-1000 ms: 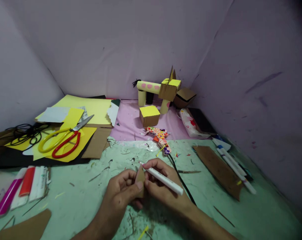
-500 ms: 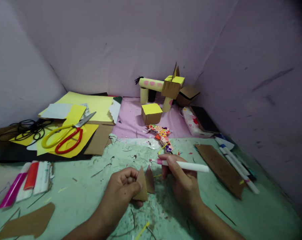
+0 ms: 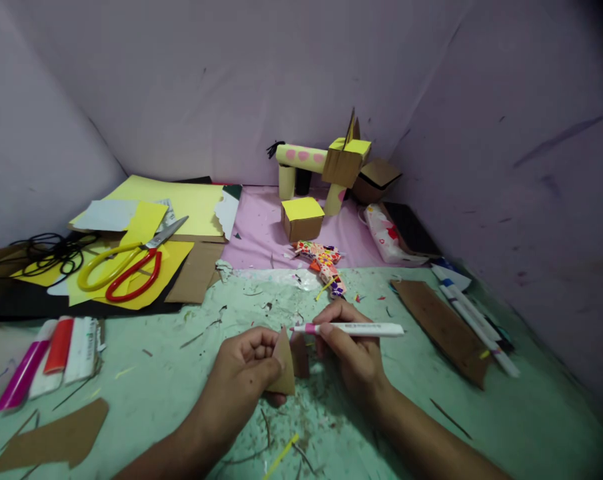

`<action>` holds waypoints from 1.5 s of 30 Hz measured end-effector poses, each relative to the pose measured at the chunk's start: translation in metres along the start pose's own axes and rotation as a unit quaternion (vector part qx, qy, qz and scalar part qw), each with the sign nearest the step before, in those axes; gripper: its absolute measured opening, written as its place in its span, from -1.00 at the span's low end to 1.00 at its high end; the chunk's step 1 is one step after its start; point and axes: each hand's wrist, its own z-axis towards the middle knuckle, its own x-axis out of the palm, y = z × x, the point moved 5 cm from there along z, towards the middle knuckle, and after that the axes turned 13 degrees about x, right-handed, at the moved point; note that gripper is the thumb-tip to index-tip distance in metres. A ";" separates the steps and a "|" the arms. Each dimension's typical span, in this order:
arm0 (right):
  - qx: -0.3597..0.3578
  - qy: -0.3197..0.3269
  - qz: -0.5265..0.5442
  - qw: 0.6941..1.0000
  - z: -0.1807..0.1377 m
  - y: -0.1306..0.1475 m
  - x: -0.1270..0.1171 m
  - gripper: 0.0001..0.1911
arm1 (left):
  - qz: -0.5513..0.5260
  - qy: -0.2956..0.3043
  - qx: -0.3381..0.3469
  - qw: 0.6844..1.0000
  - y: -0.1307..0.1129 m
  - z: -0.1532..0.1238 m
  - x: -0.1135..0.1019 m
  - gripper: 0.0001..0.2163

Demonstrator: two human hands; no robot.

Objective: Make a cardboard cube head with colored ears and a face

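Between the thumb and fingers of my left hand (image 3: 248, 373) is a small pointed cardboard piece (image 3: 284, 367), its tip up. My right hand (image 3: 354, 350) is closed around a white marker (image 3: 368, 329) with a pink nib end, held almost level. The nib is beside the tip of the cardboard piece; whether they touch I cannot tell. Just behind, a second pointed cardboard piece (image 3: 300, 357) shows, partly covered by the marker and the first piece. Farther off lies a floral-patterned glue gun shape (image 3: 326, 263).
Yellow-and-red scissors (image 3: 124, 267) lie on coloured paper at the left, near black cord (image 3: 46, 257). At the back stand a giraffe-like paper model (image 3: 306, 160) and a yellow-topped box (image 3: 302, 220). Several markers (image 3: 64, 350) lie left; a cardboard strip (image 3: 441, 327) and pens (image 3: 474, 320) lie right.
My right hand has brought the marker left, its nib now at the tip of the cardboard piece in my left hand. The view has shifted slightly.
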 end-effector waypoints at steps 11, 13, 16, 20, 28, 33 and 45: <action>-0.023 0.022 -0.023 0.999 -0.001 0.003 0.006 -0.77 | -0.001 0.005 0.006 1.000 -0.004 0.001 0.003 -0.85; -0.024 0.017 -0.033 0.999 -0.001 0.003 0.005 -0.77 | 0.000 0.004 0.006 1.000 -0.003 0.001 0.003 -0.85; -0.019 0.020 -0.038 0.999 0.000 0.001 0.005 -0.78 | 0.005 -0.002 0.004 1.000 -0.003 0.000 0.002 -0.84; -0.020 0.026 -0.036 0.999 0.000 0.003 0.006 -0.80 | 0.007 -0.004 0.005 1.000 -0.002 0.000 0.000 -0.84; -0.027 0.034 -0.012 0.999 0.000 0.000 0.003 -0.82 | 0.015 -0.004 0.004 1.000 -0.002 0.001 0.000 -0.83; -0.041 0.036 -0.012 0.998 -0.002 0.006 0.005 -0.84 | 0.014 0.004 0.005 1.000 -0.002 0.000 0.001 -0.82; -0.016 0.030 0.018 0.999 0.001 0.001 0.002 -0.82 | 0.016 0.006 0.007 1.000 -0.001 0.001 0.000 -0.82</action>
